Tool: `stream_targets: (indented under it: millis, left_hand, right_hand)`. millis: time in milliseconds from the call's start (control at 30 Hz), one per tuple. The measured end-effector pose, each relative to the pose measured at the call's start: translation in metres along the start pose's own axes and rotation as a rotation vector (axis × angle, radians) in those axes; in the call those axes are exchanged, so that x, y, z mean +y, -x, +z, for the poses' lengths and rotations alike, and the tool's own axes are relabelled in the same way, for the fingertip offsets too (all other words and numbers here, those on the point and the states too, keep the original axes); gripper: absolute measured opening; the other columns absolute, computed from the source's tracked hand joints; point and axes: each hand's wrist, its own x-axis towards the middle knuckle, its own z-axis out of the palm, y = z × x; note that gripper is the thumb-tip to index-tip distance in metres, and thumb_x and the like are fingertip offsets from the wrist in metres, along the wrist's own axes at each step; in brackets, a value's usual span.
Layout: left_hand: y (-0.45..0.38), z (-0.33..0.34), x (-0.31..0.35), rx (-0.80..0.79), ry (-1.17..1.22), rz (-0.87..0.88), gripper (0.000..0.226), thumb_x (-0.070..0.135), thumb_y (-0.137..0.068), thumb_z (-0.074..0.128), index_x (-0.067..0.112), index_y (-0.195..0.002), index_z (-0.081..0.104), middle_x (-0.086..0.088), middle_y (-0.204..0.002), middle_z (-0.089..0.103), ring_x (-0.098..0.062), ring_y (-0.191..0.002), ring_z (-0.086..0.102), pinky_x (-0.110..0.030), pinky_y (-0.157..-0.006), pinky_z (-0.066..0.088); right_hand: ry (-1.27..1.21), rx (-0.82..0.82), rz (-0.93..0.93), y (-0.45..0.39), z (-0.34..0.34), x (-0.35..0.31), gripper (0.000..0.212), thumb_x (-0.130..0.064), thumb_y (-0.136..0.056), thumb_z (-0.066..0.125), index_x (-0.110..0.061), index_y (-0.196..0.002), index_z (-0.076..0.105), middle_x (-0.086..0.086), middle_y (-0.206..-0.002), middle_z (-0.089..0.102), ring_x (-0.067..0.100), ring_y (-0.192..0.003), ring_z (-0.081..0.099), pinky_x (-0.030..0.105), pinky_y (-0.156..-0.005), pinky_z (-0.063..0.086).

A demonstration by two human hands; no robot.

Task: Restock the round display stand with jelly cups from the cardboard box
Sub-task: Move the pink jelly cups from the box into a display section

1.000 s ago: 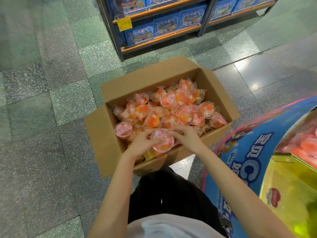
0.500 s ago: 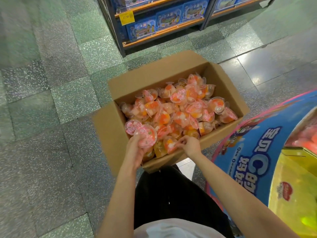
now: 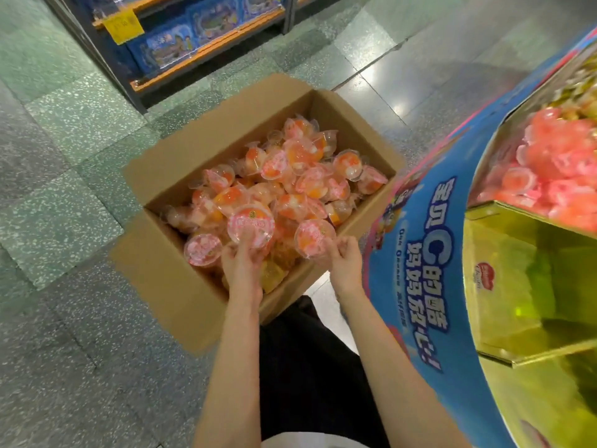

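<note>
Two hands reach into the near end of an open cardboard box (image 3: pixel 181 305) that sits on the speckled floor tiles (image 3: pixel 64 176). The left hand (image 3: pixel 240 263) holds up a jelly cup (image 3: pixel 251 225) from below, its fingers curled round the base, the pink lid tipped toward the camera; the lid print is too blurred to read. A second cup (image 3: pixel 203 249) sits just beside that hand at nine o'clock of it, and whether the hand also grips it cannot be told. The right hand (image 3: pixel 342 261) pinches the rim of another jelly cup (image 3: pixel 314 238) between thumb and curled fingers.

The box is heaped with more loose jelly cups (image 3: pixel 300 169), clear tubs of orange and white filling under pink film lids, piled toward twelve o'clock.

At three o'clock stands the round display stand (image 3: pixel 429 260), touching or nearly touching the box's right corner. Its blue skirt carries large white Chinese characters with a big letter "C" among them, ending in exclamation marks; smaller lines beside them are illegible. A red logo (image 3: pixel 484 275) sits on the yellow-green inner panel. The stand's upper bin (image 3: pixel 549 163) holds pink-lidded cups.

At eleven o'clock a shelf unit (image 3: pixel 206 50) bears blue boxed goods and a yellow price tag (image 3: pixel 123 25), its figures unreadable.
</note>
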Motion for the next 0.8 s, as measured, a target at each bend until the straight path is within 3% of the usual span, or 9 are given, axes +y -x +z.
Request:
stream_targets:
  millis: [67, 133, 233, 300, 367, 433, 567, 667, 800]
  left_hand:
    - [0.010, 0.018, -0.009, -0.058, 0.025, -0.025, 0.082, 0.041, -0.070, 0.075, 0.010, -0.136, 0.038, -0.007, -0.135, 0.052, -0.021, -0.119, 0.058, -0.035, -0.096, 0.052]
    - [0.023, 0.035, -0.022, -0.126, 0.063, -0.015, 0.091, 0.041, -0.070, 0.073, 0.016, -0.146, 0.029, -0.007, -0.141, 0.048, -0.021, -0.119, 0.058, -0.034, -0.095, 0.052]
    - [0.043, 0.060, -0.044, -0.286, 0.074, -0.006, 0.074, 0.042, -0.075, 0.075, 0.033, -0.138, 0.038, -0.006, -0.143, 0.047, -0.024, -0.124, 0.055, -0.033, -0.094, 0.053]
    - [0.061, 0.079, -0.058, -0.381, -0.001, -0.020, 0.063, 0.039, -0.078, 0.072, 0.031, -0.134, 0.045, -0.006, -0.140, 0.052, -0.022, -0.123, 0.056, -0.032, -0.095, 0.052]
    - [0.080, 0.095, -0.078, -0.440, -0.064, -0.047, 0.058, 0.030, -0.086, 0.066, 0.019, -0.139, 0.044, -0.007, -0.138, 0.054, -0.023, -0.124, 0.056, -0.034, -0.098, 0.050]
    - [0.102, 0.109, -0.100, -0.464, -0.127, -0.082, 0.048, 0.022, -0.090, 0.064, 0.021, -0.135, 0.047, -0.005, -0.136, 0.055, -0.021, -0.122, 0.057, -0.035, -0.098, 0.049]
    - [0.156, 0.129, -0.153, -0.558, -0.210, -0.144, 0.030, 0.010, -0.090, 0.063, 0.025, -0.115, 0.056, 0.000, -0.119, 0.064, -0.011, -0.104, 0.065, -0.025, -0.079, 0.055]
    - [0.203, 0.138, -0.200, -0.643, -0.297, -0.145, 0.025, 0.009, -0.090, 0.063, 0.024, -0.109, 0.057, 0.004, -0.109, 0.066, -0.011, -0.098, 0.065, -0.028, -0.081, 0.054]
    - [0.275, 0.139, -0.264, -0.710, -0.363, -0.176, 0.033, 0.020, -0.083, 0.072, 0.026, -0.112, 0.056, -0.001, -0.118, 0.064, -0.017, -0.107, 0.062, -0.029, -0.085, 0.051]
  right_hand:
    - [-0.094, 0.031, 0.012, 0.011, -0.016, -0.003, 0.012, -0.025, -0.092, 0.062, -0.022, -0.091, 0.049, 0.007, -0.105, 0.061, 0.027, -0.102, 0.062, 0.049, -0.089, 0.053]
    - [-0.234, 0.062, 0.010, 0.024, -0.034, -0.005, 0.010, -0.018, -0.094, 0.060, -0.019, -0.101, 0.053, 0.003, -0.108, 0.062, 0.024, -0.105, 0.063, 0.048, -0.087, 0.055]
    - [-0.444, 0.162, 0.047, 0.038, -0.060, 0.002, 0.023, -0.016, -0.097, 0.057, -0.007, -0.118, 0.055, 0.007, -0.116, 0.060, 0.027, -0.108, 0.061, 0.037, -0.075, 0.058]
    - [-0.543, 0.233, 0.073, 0.048, -0.081, 0.008, 0.016, -0.015, -0.098, 0.054, -0.009, -0.112, 0.056, 0.007, -0.114, 0.057, 0.025, -0.106, 0.060, 0.029, -0.068, 0.057]
    - [-0.624, 0.268, 0.128, 0.060, -0.103, 0.013, 0.018, -0.002, -0.097, 0.052, -0.008, -0.114, 0.052, -0.005, -0.101, 0.053, 0.004, -0.092, 0.061, 0.013, -0.062, 0.052]
    - [-0.767, 0.310, 0.138, 0.073, -0.126, 0.023, 0.029, 0.004, -0.097, 0.049, -0.002, -0.125, 0.048, -0.010, -0.097, 0.051, -0.013, -0.075, 0.061, 0.007, -0.057, 0.048]
    - [-0.838, 0.549, 0.110, 0.102, -0.181, 0.046, 0.019, -0.009, -0.100, 0.045, -0.001, -0.115, 0.054, 0.004, -0.099, 0.058, 0.003, -0.078, 0.067, 0.026, -0.060, 0.057]
    - [-0.960, 0.642, 0.096, 0.125, -0.225, 0.069, 0.022, -0.010, -0.099, 0.048, -0.002, -0.118, 0.056, 0.001, -0.099, 0.062, 0.011, -0.088, 0.067, 0.028, -0.065, 0.058]
    - [-1.186, 0.657, 0.046, 0.167, -0.289, 0.110, 0.030, -0.022, -0.096, 0.054, -0.012, -0.124, 0.056, 0.009, -0.119, 0.064, 0.025, -0.110, 0.061, 0.033, -0.075, 0.056]
